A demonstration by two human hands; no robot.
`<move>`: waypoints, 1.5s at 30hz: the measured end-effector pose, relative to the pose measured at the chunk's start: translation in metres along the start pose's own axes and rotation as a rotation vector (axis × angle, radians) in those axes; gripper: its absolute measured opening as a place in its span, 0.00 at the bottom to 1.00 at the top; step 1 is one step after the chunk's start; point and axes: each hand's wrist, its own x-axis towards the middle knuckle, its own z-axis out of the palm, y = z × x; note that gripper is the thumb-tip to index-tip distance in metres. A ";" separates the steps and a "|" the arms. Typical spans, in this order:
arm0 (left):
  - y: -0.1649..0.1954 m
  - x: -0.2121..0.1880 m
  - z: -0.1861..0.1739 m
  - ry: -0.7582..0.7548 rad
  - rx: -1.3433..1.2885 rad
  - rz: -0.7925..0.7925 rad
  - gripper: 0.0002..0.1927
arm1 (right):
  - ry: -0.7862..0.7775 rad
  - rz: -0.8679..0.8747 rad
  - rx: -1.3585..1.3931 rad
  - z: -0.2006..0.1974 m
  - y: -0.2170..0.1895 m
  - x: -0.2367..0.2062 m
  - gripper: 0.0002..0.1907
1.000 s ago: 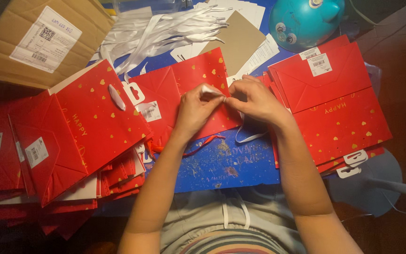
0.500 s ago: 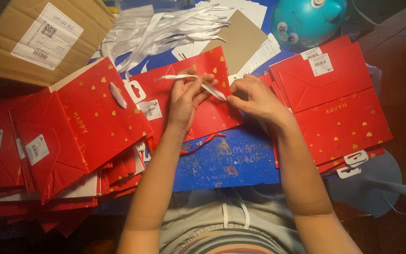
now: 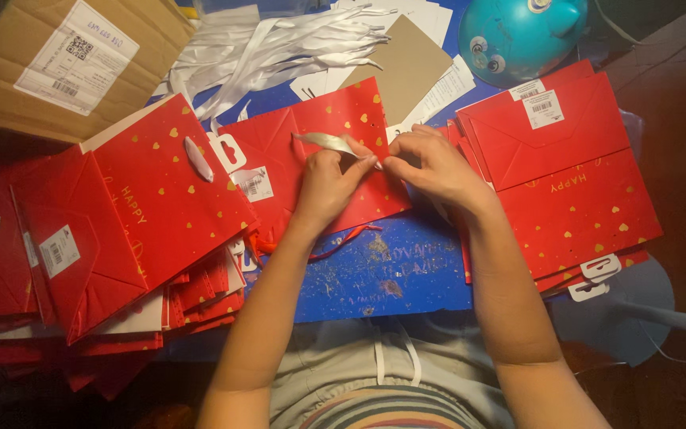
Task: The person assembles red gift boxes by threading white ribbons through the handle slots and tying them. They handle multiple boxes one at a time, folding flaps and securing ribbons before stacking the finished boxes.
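A flat red paper gift bag (image 3: 303,155) with gold hearts lies in the middle on a blue glittery board (image 3: 391,274). My left hand (image 3: 329,181) pinches a white ribbon (image 3: 323,141) that arcs leftward over the bag. My right hand (image 3: 430,165) meets the left at the ribbon's right end, fingertips closed on it, over the bag's upper right part. A red cord (image 3: 341,240) trails from under the bag below my left wrist.
Stacks of like red bags lie at the left (image 3: 121,230) and right (image 3: 573,183). Loose white ribbons (image 3: 279,44) are piled at the top, beside a cardboard box (image 3: 65,56), brown card (image 3: 406,67) and a teal round toy (image 3: 522,32).
The ribbon, first bunched between my fingers, was drawn out leftward as a strip and now curves shorter over the bag. Both hands stayed close together.
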 end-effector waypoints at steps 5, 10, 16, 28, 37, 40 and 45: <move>-0.010 0.010 0.001 0.101 -0.425 -0.005 0.07 | -0.010 0.034 -0.016 -0.001 -0.003 0.001 0.10; -0.015 0.007 -0.001 -0.043 -0.290 -0.061 0.10 | -0.012 0.007 -0.011 -0.001 -0.002 0.000 0.10; -0.015 0.006 0.000 -0.057 -0.312 0.007 0.08 | -0.007 -0.050 -0.027 0.001 0.003 0.000 0.11; -0.037 0.025 -0.044 0.404 -1.193 -0.041 0.08 | -0.040 -0.033 -0.077 0.000 0.003 -0.001 0.14; -0.031 0.022 -0.049 0.328 -0.993 -0.150 0.21 | -0.055 0.125 -0.105 -0.007 -0.012 -0.003 0.14; -0.020 0.019 -0.043 0.274 -0.418 -0.185 0.36 | -0.023 0.107 -0.079 -0.006 -0.017 0.001 0.15; -0.010 0.017 -0.033 0.035 -0.319 -0.222 0.34 | 0.133 0.134 0.086 0.001 -0.025 0.003 0.19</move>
